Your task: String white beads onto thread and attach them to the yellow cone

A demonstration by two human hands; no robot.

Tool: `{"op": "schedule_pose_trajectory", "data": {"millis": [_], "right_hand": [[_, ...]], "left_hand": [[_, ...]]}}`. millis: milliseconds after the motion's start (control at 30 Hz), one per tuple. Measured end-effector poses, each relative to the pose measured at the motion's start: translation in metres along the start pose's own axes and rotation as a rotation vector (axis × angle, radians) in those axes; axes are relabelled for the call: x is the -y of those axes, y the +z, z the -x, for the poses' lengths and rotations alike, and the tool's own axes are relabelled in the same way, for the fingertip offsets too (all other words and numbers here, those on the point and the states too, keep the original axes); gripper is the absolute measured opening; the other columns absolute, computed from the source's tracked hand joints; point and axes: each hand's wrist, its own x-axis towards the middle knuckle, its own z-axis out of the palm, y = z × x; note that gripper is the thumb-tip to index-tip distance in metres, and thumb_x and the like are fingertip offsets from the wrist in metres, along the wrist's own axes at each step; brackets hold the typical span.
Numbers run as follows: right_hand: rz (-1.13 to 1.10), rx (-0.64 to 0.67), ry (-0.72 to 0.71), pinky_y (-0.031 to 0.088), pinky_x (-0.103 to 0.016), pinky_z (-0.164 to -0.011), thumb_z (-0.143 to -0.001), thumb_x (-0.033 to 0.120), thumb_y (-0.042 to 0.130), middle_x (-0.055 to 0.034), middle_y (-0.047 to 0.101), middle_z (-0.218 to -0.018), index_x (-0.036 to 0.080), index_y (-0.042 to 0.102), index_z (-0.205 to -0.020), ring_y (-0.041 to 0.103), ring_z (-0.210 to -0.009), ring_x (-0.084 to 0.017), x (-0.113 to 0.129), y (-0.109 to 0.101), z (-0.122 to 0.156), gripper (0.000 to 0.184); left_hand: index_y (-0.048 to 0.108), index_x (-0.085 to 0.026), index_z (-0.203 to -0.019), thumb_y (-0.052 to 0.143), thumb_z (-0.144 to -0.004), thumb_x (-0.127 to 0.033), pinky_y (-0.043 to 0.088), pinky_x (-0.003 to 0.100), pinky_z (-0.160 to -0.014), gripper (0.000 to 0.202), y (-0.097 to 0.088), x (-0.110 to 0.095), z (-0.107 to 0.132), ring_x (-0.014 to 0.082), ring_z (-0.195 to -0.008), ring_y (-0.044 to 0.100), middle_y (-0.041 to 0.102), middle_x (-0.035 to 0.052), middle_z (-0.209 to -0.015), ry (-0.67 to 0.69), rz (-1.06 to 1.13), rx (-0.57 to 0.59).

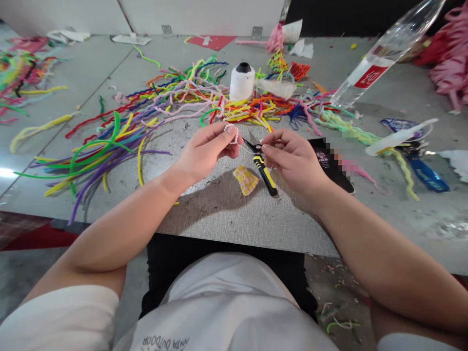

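Observation:
My left hand (214, 146) is closed, pinching a small loop of white beads (236, 135) between thumb and fingers. A thin pale thread (247, 149) runs from the beads toward my right hand (288, 155). The right fingers are pinched together at the thread's other end; their tips partly hide it. Between and just below the hands lie snips (265, 174) with black and yellow handles, blades pointing away from me. Beside them is a small yellow patterned piece (245, 180) on the grey table (219, 214).
Behind my hands stands a white thread cone (242, 84) amid piled colourful fuzzy stems (175, 105). A tilted clear bottle (383, 58) is at right, near a dark, partly pixelated flat object (331, 165). A white-nozzled tool (402, 137) and blue item (427, 173) lie farther right.

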Motion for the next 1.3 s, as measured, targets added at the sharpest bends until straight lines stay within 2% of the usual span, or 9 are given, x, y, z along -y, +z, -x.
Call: {"op": "schedule_pose_trajectory", "data": {"millis": [133,267,467,633,800,1033,1300], "right_hand": [[0.040,-0.025,-0.015,0.039,-0.029,-0.057,-0.089,0.017,0.078,0.0032,0.058,-0.073,0.025,0.070,-0.091,0.052,-0.061,-0.012,0.004,0.001,0.002,0.011],[0.060,-0.030,-0.044,0.038,-0.029,-0.058,-0.089,0.018,0.078,0.0029,0.058,-0.074,0.025,0.070,-0.091,0.050,-0.063,-0.012,0.004,0.002,0.003,0.011],[0.052,0.040,-0.176,0.043,-0.032,-0.061,-0.092,0.030,0.084,0.0024,0.059,-0.075,0.026,0.069,-0.096,0.053,-0.065,-0.014,0.012,0.006,0.010,0.016],[0.129,0.027,-0.243,0.051,-0.035,-0.063,-0.097,0.047,0.084,0.0010,0.060,-0.076,0.028,0.066,-0.098,0.059,-0.067,-0.017,0.026,0.008,0.017,0.026],[0.174,0.023,-0.350,0.051,-0.035,-0.061,-0.099,0.048,0.082,0.0015,0.060,-0.076,0.029,0.064,-0.100,0.060,-0.066,-0.017,0.036,0.007,0.019,0.026],[0.281,-0.028,-0.402,0.051,-0.037,-0.062,-0.101,0.059,0.077,0.0000,0.061,-0.080,0.030,0.064,-0.103,0.060,-0.069,-0.018,0.033,0.006,0.018,0.031],[0.355,-0.043,-0.424,0.049,-0.036,-0.060,-0.102,0.059,0.075,-0.0005,0.061,-0.081,0.030,0.065,-0.107,0.060,-0.069,-0.018,0.028,0.004,0.014,0.030]], "left_hand": [[0.075,-0.018,-0.086,0.072,-0.106,-0.045,0.055,0.022,-0.066,0.033,-0.004,0.004,-0.003,0.0096,-0.067,0.066,0.065,-0.0004,-0.075,0.035,0.064,-0.005],[0.074,-0.018,-0.084,0.072,-0.106,-0.044,0.055,0.022,-0.066,0.034,-0.003,0.005,-0.003,0.0087,-0.068,0.065,0.066,-0.0004,-0.078,0.033,0.039,-0.010],[0.072,-0.018,-0.083,0.071,-0.106,-0.047,0.055,0.023,-0.066,0.037,0.004,0.001,0.000,0.0101,-0.071,0.064,0.065,0.0007,-0.079,-0.006,-0.084,0.015],[0.072,-0.019,-0.084,0.069,-0.106,-0.053,0.057,0.025,-0.069,0.040,0.006,0.003,0.001,0.0113,-0.071,0.063,0.064,0.0005,-0.077,0.004,-0.117,0.053],[0.072,-0.019,-0.088,0.070,-0.102,-0.062,0.057,0.023,-0.071,0.046,0.005,0.001,0.003,0.0114,-0.079,0.069,0.070,0.0019,-0.087,-0.005,-0.134,0.105],[0.070,-0.020,-0.098,0.060,-0.104,-0.071,0.060,0.027,-0.079,0.052,0.006,0.002,0.006,0.0168,-0.092,0.080,0.079,0.0039,-0.093,-0.076,-0.109,0.225],[0.067,-0.020,-0.102,0.056,-0.106,-0.071,0.057,0.025,-0.076,0.052,0.008,0.008,0.007,0.0144,-0.089,0.077,0.080,0.0050,-0.100,-0.046,-0.137,0.255]]}}
